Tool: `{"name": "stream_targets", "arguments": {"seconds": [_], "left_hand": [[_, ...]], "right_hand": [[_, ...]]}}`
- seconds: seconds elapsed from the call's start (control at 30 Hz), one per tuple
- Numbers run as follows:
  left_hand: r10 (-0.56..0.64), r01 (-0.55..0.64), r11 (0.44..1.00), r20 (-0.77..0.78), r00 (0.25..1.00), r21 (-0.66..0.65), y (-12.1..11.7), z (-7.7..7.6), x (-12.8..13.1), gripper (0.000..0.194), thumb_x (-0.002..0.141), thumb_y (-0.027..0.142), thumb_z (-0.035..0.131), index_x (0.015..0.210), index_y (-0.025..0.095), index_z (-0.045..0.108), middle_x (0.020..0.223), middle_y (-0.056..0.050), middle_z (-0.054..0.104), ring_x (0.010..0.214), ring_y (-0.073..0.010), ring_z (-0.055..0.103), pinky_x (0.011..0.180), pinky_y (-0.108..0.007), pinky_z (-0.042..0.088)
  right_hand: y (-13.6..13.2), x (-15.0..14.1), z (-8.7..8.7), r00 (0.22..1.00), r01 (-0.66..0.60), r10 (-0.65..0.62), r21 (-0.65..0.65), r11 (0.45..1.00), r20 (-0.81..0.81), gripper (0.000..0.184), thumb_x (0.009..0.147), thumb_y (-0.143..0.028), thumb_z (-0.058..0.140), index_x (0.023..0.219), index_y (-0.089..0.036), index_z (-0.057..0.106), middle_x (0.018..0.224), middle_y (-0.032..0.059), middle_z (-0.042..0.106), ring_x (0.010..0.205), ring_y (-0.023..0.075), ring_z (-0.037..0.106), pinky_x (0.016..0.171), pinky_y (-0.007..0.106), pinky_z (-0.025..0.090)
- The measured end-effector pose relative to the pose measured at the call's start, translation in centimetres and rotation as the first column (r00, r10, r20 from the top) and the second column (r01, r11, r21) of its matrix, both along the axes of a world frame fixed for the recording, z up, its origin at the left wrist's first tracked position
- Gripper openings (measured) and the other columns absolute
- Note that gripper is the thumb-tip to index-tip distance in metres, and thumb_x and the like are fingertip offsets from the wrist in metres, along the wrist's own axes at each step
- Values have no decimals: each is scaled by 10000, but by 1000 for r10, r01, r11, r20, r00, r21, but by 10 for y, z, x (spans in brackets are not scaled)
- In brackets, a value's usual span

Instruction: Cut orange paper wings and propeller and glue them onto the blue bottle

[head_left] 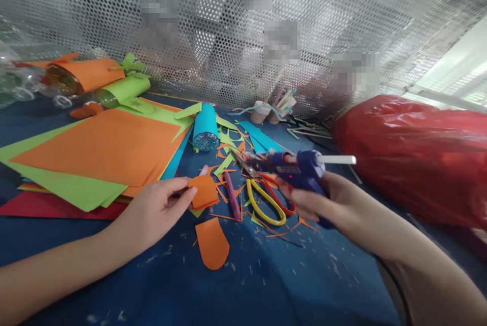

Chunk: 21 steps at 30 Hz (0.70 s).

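Between thumb and fingers, my left hand (160, 212) pinches a small folded-looking piece of orange paper (204, 193) above the table. My right hand (323, 201) is wrapped round a blue glue gun (300, 168), its nozzle pointing left and a white glue stick jutting from its back. Just below the gun lie scissors (266, 201) with yellow and red handles. A purple marker (233, 196) rests between my two hands. Nearer to me, a rounded orange paper cutout (213, 245) lies flat on the blue table.
Stacked coloured paper sheets (99, 145) spread at the left. Behind stand a blue-wrapped bottle piece (206, 125) and an orange-wrapped bottle (91, 74). Paper scraps (228, 138) litter the middle. A red plastic bag (414, 158) sits right, and a perforated metal screen (213, 26) closes off the back.
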<state>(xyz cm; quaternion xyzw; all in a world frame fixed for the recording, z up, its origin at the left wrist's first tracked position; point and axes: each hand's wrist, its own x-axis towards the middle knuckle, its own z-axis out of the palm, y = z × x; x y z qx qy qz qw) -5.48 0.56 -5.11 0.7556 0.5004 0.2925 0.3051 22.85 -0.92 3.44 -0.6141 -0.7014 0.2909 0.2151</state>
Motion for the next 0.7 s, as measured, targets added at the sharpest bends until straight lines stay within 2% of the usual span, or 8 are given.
{"name": "stream_targets", "arguments": {"seconds": [0.03,0.07,0.13,0.2,0.33,0.5,0.7], "left_hand": [[-2,3,1000,6,1000,-9,0,0,0,312,929,379,419,837,215,668,715,15,686,634,-175,640,540,-252,501],[-7,7,1000,16,1000,-21,0,0,0,312,930,382,421,854,217,674,742,12,699,655,-180,650,546,-252,506],[-14,16,999,41,999,-48,0,0,1,300,932,376,427,922,220,683,836,-2,724,738,-191,669,592,-256,524],[-17,20,999,56,998,-51,0,1,1,284,930,360,441,982,224,685,909,-14,725,800,-191,669,643,-257,531],[-48,48,999,-7,999,8,0,2,3,279,928,339,447,863,214,688,807,-10,669,735,-168,632,633,-250,507],[-61,65,997,-106,992,36,0,4,4,292,926,325,439,785,200,662,723,-2,609,676,-160,595,581,-250,466],[-61,66,997,-134,989,33,-2,6,5,318,930,331,429,684,205,586,658,20,539,631,-149,572,540,-237,438]], "right_hand": [[-6,-4,1,999,-36,33,-129,991,-25,397,755,-525,654,951,-180,640,807,60,692,671,206,620,543,264,513],[-10,-9,1,998,-57,50,-174,983,-42,381,725,-522,694,916,-196,638,759,37,674,631,190,602,517,251,497],[-17,-18,1,980,-197,188,-187,962,-62,274,787,-482,654,839,-213,646,728,17,657,615,169,580,522,238,483],[-21,-25,-1,961,-275,276,-135,952,-9,253,851,-454,583,762,-222,631,654,0,624,566,155,547,472,229,446],[-24,-34,-10,955,-264,268,-42,963,127,350,873,-497,527,665,-219,565,554,-17,565,458,128,486,362,216,342],[-27,-38,-16,953,-291,300,-138,947,49,398,915,-533,433,745,-217,605,594,-6,600,514,134,577,431,207,453],[-30,-40,-20,948,-297,312,-179,938,61,458,911,-599,407,755,-219,608,595,-3,602,511,139,587,427,217,451]]}}
